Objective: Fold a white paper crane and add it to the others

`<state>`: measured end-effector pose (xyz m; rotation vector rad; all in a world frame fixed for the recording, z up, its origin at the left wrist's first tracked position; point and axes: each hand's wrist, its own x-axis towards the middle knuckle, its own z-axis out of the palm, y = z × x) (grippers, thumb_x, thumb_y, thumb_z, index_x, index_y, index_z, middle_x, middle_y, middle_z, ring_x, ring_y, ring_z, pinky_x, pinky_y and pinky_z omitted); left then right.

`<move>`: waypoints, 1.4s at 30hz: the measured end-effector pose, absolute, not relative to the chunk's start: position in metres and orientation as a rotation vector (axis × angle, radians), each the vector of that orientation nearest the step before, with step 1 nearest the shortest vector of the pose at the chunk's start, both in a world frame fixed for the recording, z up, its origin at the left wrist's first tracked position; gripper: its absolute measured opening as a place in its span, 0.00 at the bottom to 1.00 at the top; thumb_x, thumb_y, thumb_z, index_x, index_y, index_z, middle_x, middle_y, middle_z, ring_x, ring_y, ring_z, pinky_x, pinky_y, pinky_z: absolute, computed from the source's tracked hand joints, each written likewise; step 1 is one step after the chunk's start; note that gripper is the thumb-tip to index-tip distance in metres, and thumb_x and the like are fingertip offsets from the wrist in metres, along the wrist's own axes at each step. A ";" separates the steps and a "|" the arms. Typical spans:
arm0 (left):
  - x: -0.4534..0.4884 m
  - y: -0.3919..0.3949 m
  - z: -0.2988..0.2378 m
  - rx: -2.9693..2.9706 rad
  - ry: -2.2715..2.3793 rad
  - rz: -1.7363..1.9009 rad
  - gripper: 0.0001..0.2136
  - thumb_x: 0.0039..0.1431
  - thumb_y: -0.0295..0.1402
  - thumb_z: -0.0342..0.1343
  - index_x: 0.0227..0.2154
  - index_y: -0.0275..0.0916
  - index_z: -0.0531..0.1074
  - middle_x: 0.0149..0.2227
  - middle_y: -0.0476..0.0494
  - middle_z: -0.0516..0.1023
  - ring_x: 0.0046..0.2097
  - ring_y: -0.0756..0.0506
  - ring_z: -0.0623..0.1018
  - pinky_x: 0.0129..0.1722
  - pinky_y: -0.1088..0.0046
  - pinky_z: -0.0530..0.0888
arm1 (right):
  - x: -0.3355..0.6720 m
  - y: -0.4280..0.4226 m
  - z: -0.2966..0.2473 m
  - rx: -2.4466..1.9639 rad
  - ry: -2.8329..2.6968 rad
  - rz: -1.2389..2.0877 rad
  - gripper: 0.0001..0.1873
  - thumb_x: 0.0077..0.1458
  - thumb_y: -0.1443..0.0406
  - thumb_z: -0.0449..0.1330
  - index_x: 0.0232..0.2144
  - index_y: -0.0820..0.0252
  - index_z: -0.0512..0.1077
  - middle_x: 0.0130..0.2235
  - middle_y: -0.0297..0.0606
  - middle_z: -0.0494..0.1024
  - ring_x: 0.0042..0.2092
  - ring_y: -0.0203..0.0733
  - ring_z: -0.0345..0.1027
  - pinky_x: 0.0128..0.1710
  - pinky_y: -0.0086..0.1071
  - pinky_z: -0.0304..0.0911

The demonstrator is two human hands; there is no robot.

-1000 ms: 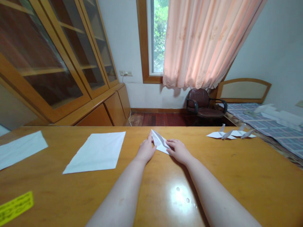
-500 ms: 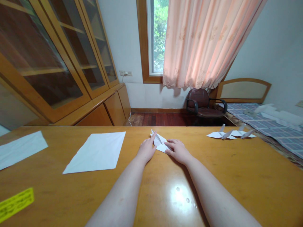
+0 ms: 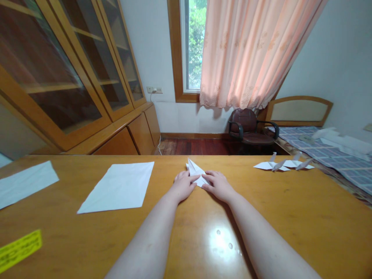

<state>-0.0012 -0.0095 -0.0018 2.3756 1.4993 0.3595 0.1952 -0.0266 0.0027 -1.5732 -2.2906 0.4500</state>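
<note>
A small folded white paper (image 3: 195, 170) lies on the wooden table (image 3: 261, 217), its pointed end raised toward the far edge. My left hand (image 3: 183, 185) rests at its left side with fingers curled, pinching the near edge of the paper. My right hand (image 3: 218, 184) lies on the paper's right side, fingers bent and pressing it down onto the table. Both hands meet at the near corner of the folded paper.
A flat white sheet (image 3: 119, 186) lies left of my hands, and another sheet (image 3: 24, 183) at the far left. Folded paper shapes (image 3: 283, 165) sit at the table's far right. A yellow label (image 3: 19, 250) is near left. A chair (image 3: 250, 130) stands beyond the table.
My left hand's stretched finger has pulled back from the paper's tip and curled in at its near edge. The right hand has stayed almost still on the paper.
</note>
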 end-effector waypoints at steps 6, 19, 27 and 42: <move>0.001 -0.010 0.002 2.352 1.527 0.319 0.18 0.57 0.40 0.47 0.51 0.56 0.66 0.50 0.47 0.67 0.54 0.41 0.63 0.55 0.62 0.58 | 0.197 -0.023 -0.003 -1.600 -2.262 0.414 0.25 0.57 0.54 0.49 0.53 0.57 0.65 0.56 0.44 0.64 0.56 0.47 0.55 0.55 0.41 0.46; 0.000 -0.010 0.002 2.311 1.589 0.360 0.18 0.56 0.39 0.48 0.50 0.56 0.67 0.52 0.48 0.67 0.55 0.41 0.62 0.57 0.61 0.56 | 0.198 -0.023 -0.005 -1.567 -2.104 0.493 0.18 0.56 0.57 0.51 0.42 0.56 0.75 0.49 0.42 0.71 0.50 0.44 0.63 0.52 0.37 0.54; 0.002 -0.010 0.003 2.254 1.661 0.383 0.17 0.56 0.38 0.49 0.49 0.54 0.68 0.52 0.48 0.67 0.56 0.41 0.60 0.59 0.59 0.52 | 0.199 -0.021 -0.008 -1.573 -2.043 0.528 0.18 0.56 0.56 0.50 0.33 0.57 0.78 0.45 0.41 0.74 0.47 0.43 0.65 0.49 0.35 0.57; -0.001 -0.007 -0.002 2.276 1.635 0.421 0.16 0.56 0.38 0.48 0.49 0.55 0.68 0.51 0.47 0.67 0.55 0.41 0.61 0.58 0.58 0.52 | 0.197 -0.026 0.000 -1.517 -2.010 0.513 0.18 0.56 0.57 0.51 0.29 0.58 0.77 0.39 0.42 0.76 0.41 0.41 0.68 0.44 0.33 0.60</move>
